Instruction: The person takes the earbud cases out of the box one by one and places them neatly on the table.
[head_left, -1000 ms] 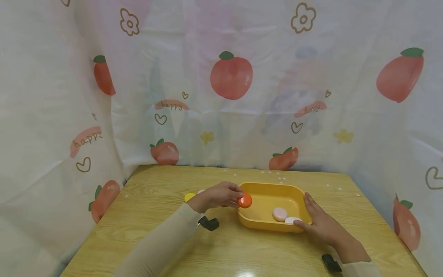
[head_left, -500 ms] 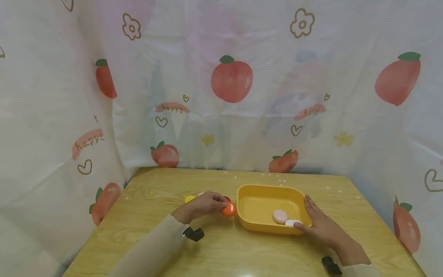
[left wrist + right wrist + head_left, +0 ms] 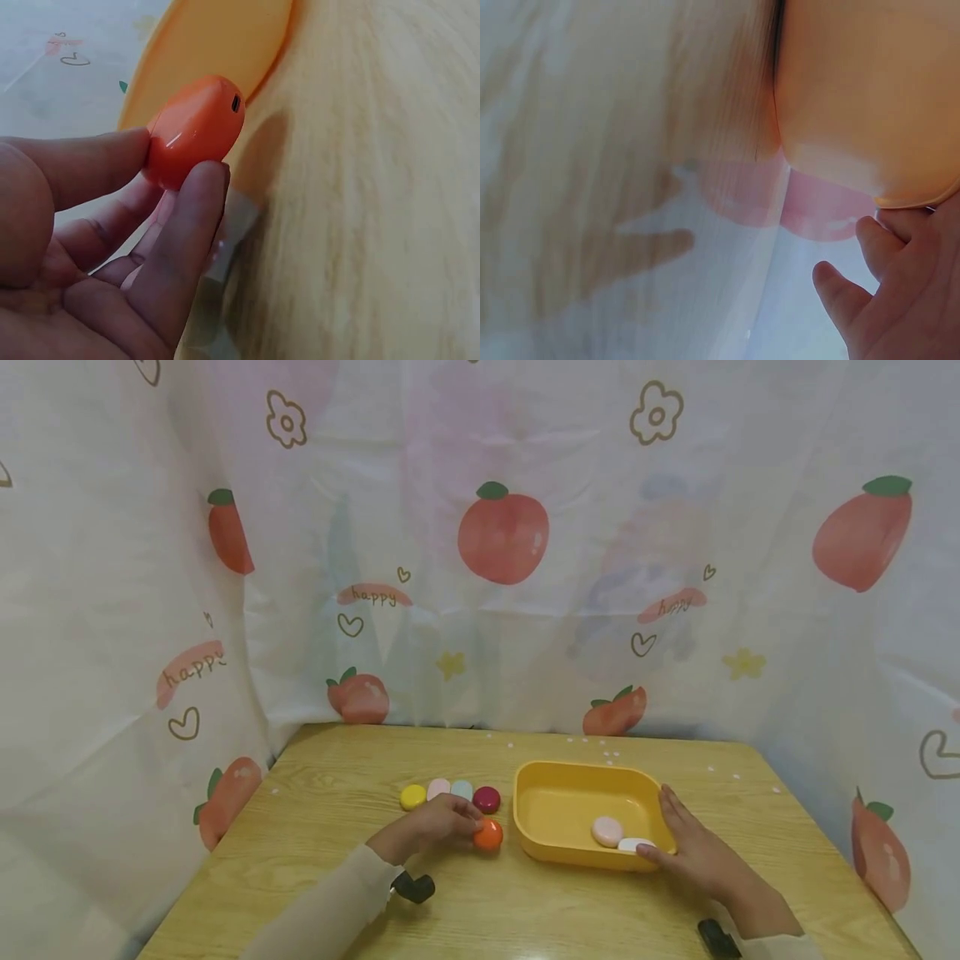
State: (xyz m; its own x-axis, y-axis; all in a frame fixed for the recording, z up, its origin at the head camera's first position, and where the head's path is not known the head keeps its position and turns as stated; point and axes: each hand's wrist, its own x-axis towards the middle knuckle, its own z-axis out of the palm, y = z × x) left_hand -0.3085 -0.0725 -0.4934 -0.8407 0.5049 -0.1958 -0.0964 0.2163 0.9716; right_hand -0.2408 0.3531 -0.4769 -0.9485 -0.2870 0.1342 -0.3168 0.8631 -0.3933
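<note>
In the head view my left hand point(image 3: 431, 827) pinches a glossy orange rounded disc point(image 3: 488, 834) between thumb and fingers. Seen from the left wrist, the orange disc point(image 3: 196, 127) has a small dark slot in its edge, and its shadow falls on the tabletop beside it. Just right of it stands a yellow tray point(image 3: 555, 857). Inside the tray, a pale pink disc point(image 3: 607, 831) and a white disc point(image 3: 636, 844) lie near the front right corner. My right hand point(image 3: 701, 847) rests against the tray's right end, fingers straight along the outside, thumb at the front rim.
Behind my left hand lie a yellow disc point(image 3: 412, 797), a pink disc point(image 3: 438, 789), a pale blue disc point(image 3: 462, 790) and a dark red disc point(image 3: 487, 799) in a row. Small white specks dot the back of the wooden table point(image 3: 585, 914). A printed curtain point(image 3: 420, 543) hangs around it.
My left hand has carried the orange disc from over the tray's left rim leftward and toward me, uncovering the row of discs. My right hand stays at the tray.
</note>
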